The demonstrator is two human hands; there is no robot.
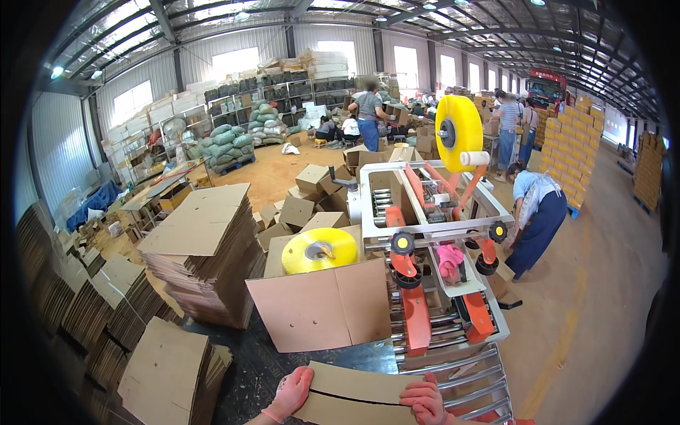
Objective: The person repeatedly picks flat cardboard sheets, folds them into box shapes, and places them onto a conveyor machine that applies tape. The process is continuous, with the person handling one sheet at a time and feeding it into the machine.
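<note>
My left hand [290, 394] and right hand [426, 401] each grasp an end of a flat brown cardboard box blank [358, 397] at bottom centre, fingers curled over its edges (a slit runs across it). Just above stands an upright brown carton flap [322, 304] with a yellow tape roll [319, 250] behind it. Right of centre: grey-and-orange carton-sealing machine [432, 234] on a roller conveyor [460, 375].

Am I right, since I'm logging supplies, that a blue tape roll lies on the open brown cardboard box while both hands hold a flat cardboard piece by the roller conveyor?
Not quite: the tape roll lying on the open brown cardboard box is yellow, not blue, as the head view shows. The rest holds: the left hand and right hand hold the flat cardboard piece by the metal roller conveyor.
</note>
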